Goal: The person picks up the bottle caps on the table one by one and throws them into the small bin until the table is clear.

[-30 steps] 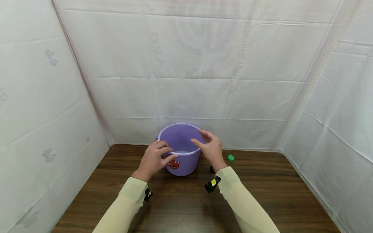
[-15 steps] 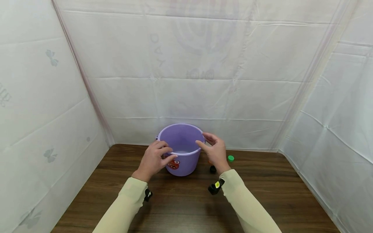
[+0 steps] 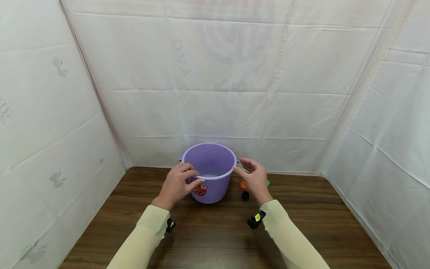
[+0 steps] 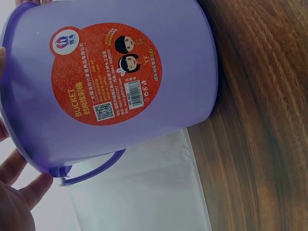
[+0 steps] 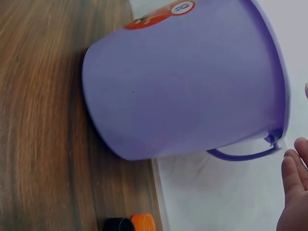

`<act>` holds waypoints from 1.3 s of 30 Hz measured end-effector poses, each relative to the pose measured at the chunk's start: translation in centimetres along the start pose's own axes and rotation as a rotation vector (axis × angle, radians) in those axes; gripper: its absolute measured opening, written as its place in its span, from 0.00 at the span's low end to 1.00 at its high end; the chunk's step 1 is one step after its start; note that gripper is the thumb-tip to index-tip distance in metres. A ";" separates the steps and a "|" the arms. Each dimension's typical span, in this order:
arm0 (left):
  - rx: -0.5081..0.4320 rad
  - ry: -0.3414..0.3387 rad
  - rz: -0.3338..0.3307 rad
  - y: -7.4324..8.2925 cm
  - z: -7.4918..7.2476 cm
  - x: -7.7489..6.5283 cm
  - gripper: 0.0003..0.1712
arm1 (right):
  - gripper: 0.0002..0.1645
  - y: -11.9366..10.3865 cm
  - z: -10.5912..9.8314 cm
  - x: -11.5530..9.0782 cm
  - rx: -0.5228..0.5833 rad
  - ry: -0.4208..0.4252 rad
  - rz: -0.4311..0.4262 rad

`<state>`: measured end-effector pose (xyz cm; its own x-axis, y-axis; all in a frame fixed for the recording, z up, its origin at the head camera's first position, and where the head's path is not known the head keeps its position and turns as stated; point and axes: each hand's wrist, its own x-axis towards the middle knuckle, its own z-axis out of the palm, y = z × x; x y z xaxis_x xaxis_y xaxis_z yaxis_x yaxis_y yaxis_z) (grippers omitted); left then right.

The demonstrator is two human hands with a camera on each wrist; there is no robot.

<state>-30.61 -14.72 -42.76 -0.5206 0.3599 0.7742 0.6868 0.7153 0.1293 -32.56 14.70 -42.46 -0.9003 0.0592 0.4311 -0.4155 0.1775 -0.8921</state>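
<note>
A purple plastic bucket (image 3: 212,191) stands upright on the table, with a red round label (image 4: 106,72) on its front. My left hand (image 3: 176,185) grips the near-left rim, thumb outside and fingers over the edge. To the right, my right hand (image 3: 256,181) is beside the rim, fingers spread and curved, holding nothing. Its thumb overlaps the rim in the head view, while in the right wrist view its fingers (image 5: 291,175) are just off the rim. The bucket's handle (image 5: 245,157) hangs down its far side.
Right of the bucket lie an orange cap (image 3: 243,185) and a black cap (image 3: 245,195). A green cap (image 3: 268,183) is mostly hidden behind my right hand. White sheeting (image 3: 215,112) walls off the dark wooden table (image 3: 208,239) at the back and sides.
My right hand has moved right, from over the bucket's right rim to just outside it, uncovering the orange and black caps. My left hand and the bucket have stayed in place.
</note>
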 end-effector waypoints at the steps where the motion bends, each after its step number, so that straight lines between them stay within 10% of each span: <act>1: -0.002 0.000 -0.001 0.0 0.0 0.0 0.14 | 0.32 0.1 -0.1 -0.1 -0.007 0.000 -0.002; 39: -0.009 0.012 0.016 0.2 -0.1 0.0 0.14 | 0.26 6.4 -2.3 -3.5 -0.164 0.027 0.116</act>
<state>-30.43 -14.67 -42.65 -0.5037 0.3638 0.7835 0.6994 0.7042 0.1226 -31.79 17.84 -49.34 -0.9361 0.1144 0.3326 -0.2810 0.3254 -0.9029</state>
